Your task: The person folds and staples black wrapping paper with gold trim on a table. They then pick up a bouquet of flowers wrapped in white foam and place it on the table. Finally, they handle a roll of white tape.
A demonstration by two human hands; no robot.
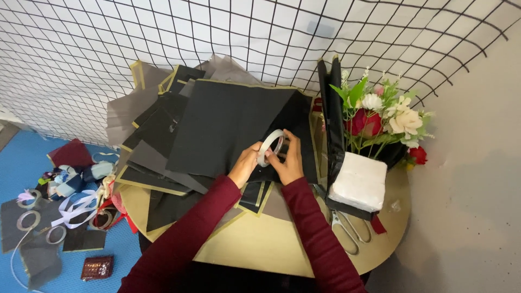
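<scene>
Both my hands hold a roll of clear tape [269, 146] upright above a pile of black wrapping sheets [228, 122] with gold edges. My left hand [245, 164] grips the roll's left side. My right hand [287, 157] pinches its right rim, fingers at the tape's edge. Dark red sleeves cover both arms. The sheets lie fanned over a round tan table [271, 247].
A flower bunch [382, 116] in black wrap stands at the right beside a white foam block [359, 182]. Scissors [347, 228] lie on the table near it. On the blue floor at left are ribbons [76, 209], tape rolls [27, 220] and a small dark red purse [96, 267]. A wire grid wall stands behind.
</scene>
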